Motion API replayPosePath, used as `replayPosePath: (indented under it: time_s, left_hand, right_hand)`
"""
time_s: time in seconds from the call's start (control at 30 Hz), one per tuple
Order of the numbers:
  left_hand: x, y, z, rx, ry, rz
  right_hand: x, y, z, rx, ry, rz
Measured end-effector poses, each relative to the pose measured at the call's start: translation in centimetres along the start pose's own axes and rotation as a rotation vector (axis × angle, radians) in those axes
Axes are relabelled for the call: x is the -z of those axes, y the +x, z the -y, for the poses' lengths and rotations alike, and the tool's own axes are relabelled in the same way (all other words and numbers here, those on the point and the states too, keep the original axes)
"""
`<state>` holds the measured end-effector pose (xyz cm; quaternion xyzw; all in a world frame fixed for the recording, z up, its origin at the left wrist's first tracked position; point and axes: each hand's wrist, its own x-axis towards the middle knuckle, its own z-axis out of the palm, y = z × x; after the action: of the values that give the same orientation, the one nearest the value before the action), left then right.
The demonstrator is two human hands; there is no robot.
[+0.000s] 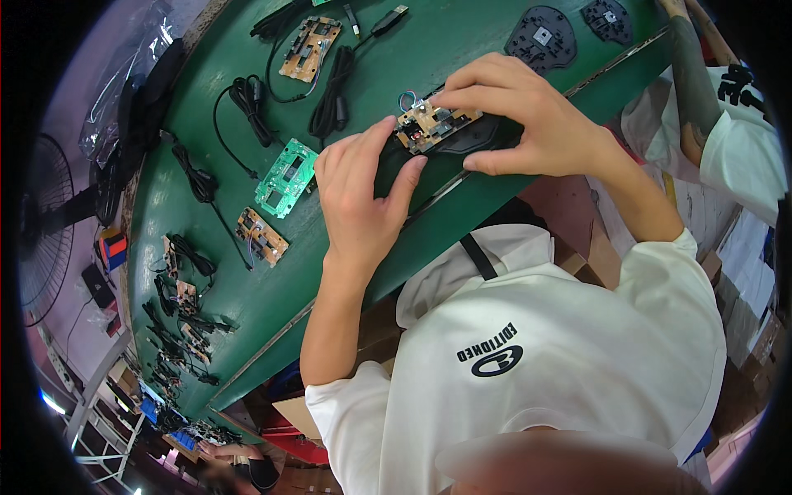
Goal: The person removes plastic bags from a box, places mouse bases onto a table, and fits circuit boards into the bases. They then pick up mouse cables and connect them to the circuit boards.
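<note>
A brown circuit board (436, 125) with black parts and thin coloured wires lies over a black plastic shell (473, 140) near the table's front edge. My left hand (355, 194) is at the board's left end, index fingertip by its edge and thumb apart below. Reaching over from the right, my right hand (528, 111) has its fingertips at the board's upper edge. Its thumb is spread away near the shell's lower side. Part of the shell is hidden by the board and my right hand. Beside my left hand rests a green circuit board (286, 178) with a black cable.
More brown boards (310, 49) (261, 237) and coiled black cables (332, 103) lie on the green table (247, 322). Two black shells (540, 39) (608, 21) sit at the far right. Several wired boards (190, 334) crowd the left end. A co-worker's arm (689, 82) is at right.
</note>
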<state>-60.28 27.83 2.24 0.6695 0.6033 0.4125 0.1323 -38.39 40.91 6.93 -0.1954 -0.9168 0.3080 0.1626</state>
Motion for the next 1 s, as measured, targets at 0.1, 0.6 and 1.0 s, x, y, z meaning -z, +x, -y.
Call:
replayPosePath:
  time_s: [0.1, 0.6, 1.0]
  left_hand:
    - [0.0, 0.1, -0.1, -0.003, -0.001, -0.007]
    - [0.7, 0.6, -0.9, -0.023, -0.151, -0.114]
    - [1.6, -0.3, -0.1, -0.229, -0.089, -0.155]
  right_hand:
    - [-0.1, 0.0, 0.2, 0.022, 0.000, 0.003]
    - [-1.2, 1.7, 1.3, 0.199, -0.100, -0.150]
    - [-2.3, 2.7, 3.0, 0.311, -0.177, -0.145]
